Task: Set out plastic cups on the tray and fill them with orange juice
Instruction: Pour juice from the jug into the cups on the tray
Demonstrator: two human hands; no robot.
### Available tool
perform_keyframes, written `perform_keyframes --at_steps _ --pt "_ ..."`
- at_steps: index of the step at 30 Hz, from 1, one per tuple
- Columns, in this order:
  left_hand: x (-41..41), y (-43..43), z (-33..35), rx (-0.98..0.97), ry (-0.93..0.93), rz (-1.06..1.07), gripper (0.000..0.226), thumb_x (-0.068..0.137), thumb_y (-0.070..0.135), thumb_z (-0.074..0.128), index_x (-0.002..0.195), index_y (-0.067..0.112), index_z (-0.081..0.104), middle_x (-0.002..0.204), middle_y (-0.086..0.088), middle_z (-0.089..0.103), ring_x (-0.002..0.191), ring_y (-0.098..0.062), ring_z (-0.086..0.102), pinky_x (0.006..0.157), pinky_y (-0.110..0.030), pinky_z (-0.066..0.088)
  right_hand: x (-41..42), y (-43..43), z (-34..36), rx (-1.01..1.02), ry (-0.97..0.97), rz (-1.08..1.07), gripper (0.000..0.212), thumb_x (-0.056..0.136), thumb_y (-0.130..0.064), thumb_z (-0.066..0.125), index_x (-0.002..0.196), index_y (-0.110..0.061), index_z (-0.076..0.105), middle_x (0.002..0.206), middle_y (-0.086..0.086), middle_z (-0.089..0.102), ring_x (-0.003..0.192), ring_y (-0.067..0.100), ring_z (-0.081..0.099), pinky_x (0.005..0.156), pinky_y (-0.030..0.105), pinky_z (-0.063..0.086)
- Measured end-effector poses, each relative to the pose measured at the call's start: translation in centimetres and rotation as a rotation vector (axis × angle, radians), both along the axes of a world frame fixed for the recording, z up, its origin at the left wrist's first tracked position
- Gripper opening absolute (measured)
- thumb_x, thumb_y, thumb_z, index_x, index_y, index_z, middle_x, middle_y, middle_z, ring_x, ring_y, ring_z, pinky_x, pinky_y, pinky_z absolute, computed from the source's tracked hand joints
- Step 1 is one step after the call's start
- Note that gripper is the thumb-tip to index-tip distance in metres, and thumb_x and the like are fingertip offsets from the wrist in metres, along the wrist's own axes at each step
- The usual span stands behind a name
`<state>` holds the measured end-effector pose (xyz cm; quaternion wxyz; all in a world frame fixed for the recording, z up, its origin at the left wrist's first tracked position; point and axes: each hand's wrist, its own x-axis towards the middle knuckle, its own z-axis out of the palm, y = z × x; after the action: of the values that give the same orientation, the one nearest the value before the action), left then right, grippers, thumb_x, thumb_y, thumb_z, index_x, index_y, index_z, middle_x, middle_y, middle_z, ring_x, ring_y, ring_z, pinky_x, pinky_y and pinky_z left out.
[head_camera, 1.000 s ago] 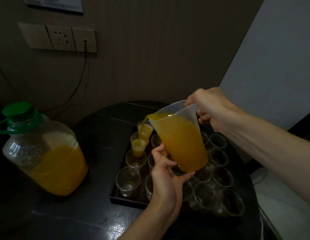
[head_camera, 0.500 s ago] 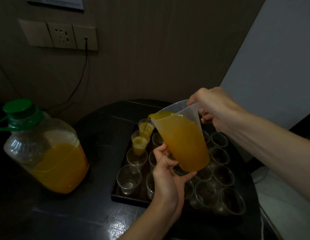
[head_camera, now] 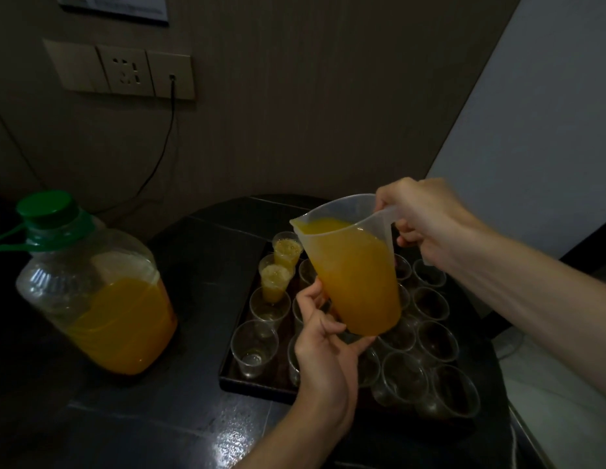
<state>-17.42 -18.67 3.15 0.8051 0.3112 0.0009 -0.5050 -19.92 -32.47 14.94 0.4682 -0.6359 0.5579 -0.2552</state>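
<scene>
At lower centre the left hand (head_camera: pixel 323 346) curls round the base of a jug (head_camera: pixel 354 272) of orange juice, tilted left above the tray (head_camera: pixel 247 389) of clear cups (head_camera: pixel 254 346). Higher at right, the right hand (head_camera: pixel 426 218) grips the jug's handle. A green-capped bottle (head_camera: pixel 98 299) stands at left, and two filled cups (head_camera: pixel 276 282) sit at the tray's far left corner.

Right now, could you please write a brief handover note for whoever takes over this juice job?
The right hand grips the handle of the plastic pitcher; the left hand holds its base.
The pitcher hangs tilted above the tray, no stream showing.
Done: cups set out; two filled cups in the far left corner.
Left: fill the empty cups.
The green-capped juice bottle stands left of the tray.
</scene>
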Motion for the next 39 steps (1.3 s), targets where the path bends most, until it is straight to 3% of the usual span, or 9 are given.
perform_keyframes --at_steps 8,13,17,19,22,25,31,36,39 --pt "-1.0 1.5 0.3 0.015 -0.017 0.006 0.065 0.058 0.015 0.053 0.123 0.022 0.056 0.127 0.000 0.057 0.113 -0.022 0.058 0.096 -0.068 0.049 -0.5 1.4 0.1 0.005 0.038 0.019 0.023 0.079 -0.009 0.067 0.101 -0.009 0.063 0.068 0.004 0.050 0.048 0.012 0.044 0.035 0.020 0.035" --pt "-1.5 2.5 0.5 0.016 -0.032 -0.002 0.071 0.058 0.017 0.048 0.128 0.024 0.054 0.125 0.000 0.058 0.107 -0.018 0.061 0.089 -0.060 0.055 -0.9 2.2 0.4 0.010 0.057 0.032 0.020 0.080 -0.009 0.067 0.099 -0.008 0.062 0.069 0.005 0.049 0.046 0.011 0.043 0.035 0.020 0.034" --pt "-2.0 3.1 1.0 0.024 -0.012 0.016 0.071 0.056 0.018 0.052 0.127 0.021 0.054 0.123 0.001 0.058 0.105 -0.018 0.060 0.092 -0.065 0.052 -1.1 2.9 0.4 0.006 0.064 0.042 0.017 0.079 -0.008 0.068 0.095 -0.008 0.062 0.070 0.005 0.051 0.045 0.010 0.047 0.039 0.021 0.036" --pt "-2.3 3.2 1.1 0.042 -0.011 0.018 0.065 0.061 0.015 0.050 0.126 0.022 0.054 0.123 0.001 0.058 0.105 -0.019 0.059 0.094 -0.066 0.050 -1.1 3.2 0.3 0.001 0.081 0.045 0.018 0.078 -0.009 0.068 0.095 -0.009 0.062 0.074 0.006 0.054 0.052 0.012 0.050 0.045 0.024 0.039" --pt "-2.6 3.5 1.0 0.060 -0.004 0.023 0.055 0.080 0.000 0.038 0.127 0.023 0.054 0.126 -0.001 0.058 0.110 -0.023 0.058 0.097 -0.070 0.047 -1.1 3.5 0.4 0.001 0.093 0.048 0.018 0.079 -0.008 0.068 0.096 -0.008 0.062 0.073 0.007 0.052 0.049 0.011 0.047 0.042 0.023 0.037" --pt "-2.8 3.7 0.9 0.075 0.007 0.028 0.053 0.085 -0.002 0.034 0.128 0.023 0.054 0.128 0.000 0.057 0.112 -0.025 0.057 0.098 -0.071 0.046 -1.1 3.7 0.4 -0.009 0.116 0.056 0.018 0.079 -0.009 0.068 0.095 -0.008 0.061 0.072 0.007 0.052 0.050 0.012 0.046 0.042 0.023 0.037" --pt "-2.8 4.2 1.4 0.098 0.020 0.003 0.058 0.073 0.003 0.041 0.126 0.024 0.054 0.125 0.001 0.057 0.109 -0.023 0.056 0.100 -0.070 0.045 -1.0 3.9 0.3 -0.009 0.135 0.056 0.015 0.081 -0.008 0.069 0.094 -0.007 0.062 0.072 0.009 0.055 0.051 0.014 0.050 0.042 0.022 0.038" --pt "-2.9 4.3 1.4 0.117 0.036 0.014 0.053 0.084 -0.003 0.033 0.126 0.022 0.054 0.122 0.001 0.059 0.105 -0.021 0.057 0.101 -0.070 0.044 -0.8 3.9 0.3 -0.009 0.138 0.055 0.011 0.083 -0.009 0.068 0.091 -0.009 0.060 0.070 0.008 0.053 0.049 0.014 0.048 0.041 0.022 0.037" --pt "-2.9 4.3 1.4 0.103 0.030 -0.002 0.061 0.069 0.004 0.042 0.126 0.022 0.053 0.123 0.000 0.058 0.107 -0.023 0.057 0.100 -0.071 0.044 -0.7 4.0 0.4 -0.005 0.141 0.057 0.014 0.084 -0.009 0.069 0.094 -0.011 0.060 0.072 0.008 0.053 0.051 0.014 0.049 0.041 0.022 0.037"
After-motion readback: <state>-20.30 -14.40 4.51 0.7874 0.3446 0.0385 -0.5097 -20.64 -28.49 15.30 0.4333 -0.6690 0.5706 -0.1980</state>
